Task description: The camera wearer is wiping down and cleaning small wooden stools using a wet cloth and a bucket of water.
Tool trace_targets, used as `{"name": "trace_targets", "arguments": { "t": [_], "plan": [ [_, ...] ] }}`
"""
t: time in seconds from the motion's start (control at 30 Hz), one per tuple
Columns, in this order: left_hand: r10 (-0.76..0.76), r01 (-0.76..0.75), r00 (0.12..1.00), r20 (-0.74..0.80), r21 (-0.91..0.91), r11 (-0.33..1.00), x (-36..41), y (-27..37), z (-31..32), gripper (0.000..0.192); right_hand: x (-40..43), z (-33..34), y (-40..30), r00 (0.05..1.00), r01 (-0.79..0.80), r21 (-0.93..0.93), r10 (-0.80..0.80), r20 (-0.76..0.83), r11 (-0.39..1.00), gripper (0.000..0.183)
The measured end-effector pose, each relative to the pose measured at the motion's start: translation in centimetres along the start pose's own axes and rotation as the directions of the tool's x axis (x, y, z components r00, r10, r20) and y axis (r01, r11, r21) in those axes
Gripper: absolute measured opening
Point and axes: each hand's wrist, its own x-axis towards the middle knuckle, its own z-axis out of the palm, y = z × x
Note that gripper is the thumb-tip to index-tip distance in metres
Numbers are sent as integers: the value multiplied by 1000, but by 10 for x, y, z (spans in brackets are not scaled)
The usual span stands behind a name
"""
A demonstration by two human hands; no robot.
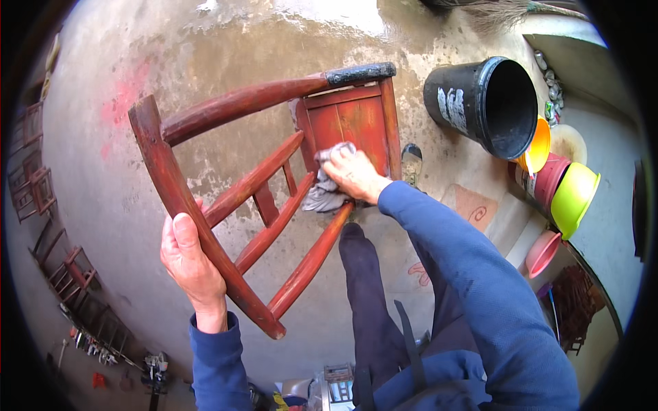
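A red-painted wooden chair (pixel 262 241) is tilted over the concrete floor. The fingers of my left hand (pixel 193 259) curl around its thick top rail (pixel 180 180), thumb on the near side. My right hand (pixel 354 172) clasps a crumpled grey cloth (pixel 325 195) against the near part of the plank seat (pixel 344 118), close to where the back's rails meet it. Some of the cloth hangs below the hand and hides that corner of the seat. Black covering (pixel 360 74) wraps one end of the far side post (pixel 247 105).
To the right stand a large black bucket (pixel 457 108), an orange container (pixel 540 146), a lime-green basin (pixel 576 200) and a pink basin (pixel 543 254). More wooden chairs (pixel 72 275) line the left. A twig broom (pixel 498 18) lies at the top. Wet patches mark the floor (pixel 247 46).
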Motion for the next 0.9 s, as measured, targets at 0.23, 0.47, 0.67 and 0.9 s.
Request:
{"name": "trace_targets", "arguments": {
  "t": [0.23, 0.47, 0.67, 0.9],
  "plan": [
    [-12, 12, 1000, -6, 61, 998, 0, 5, 1, 49, 96, -55, 23, 548, -525, 626, 792, -270, 577, 44],
    [-4, 3, 1000, 11, 108, 994, -1, 9, 8, 52, 132, -36, -25, 126, -589, 792, 986, -107, 161, 59],
    [8, -4, 999, -46, 95, 995, -3, 11, 9, 51, 163, -66, -28, 64, -827, 561, 997, 47, 27, 76],
    [3, 7, 998, -64, 145, 989, -3, 2, 7, 52, 78, -25, 9, 755, -532, 421, 637, -156, 734, 45]
  ]
}}
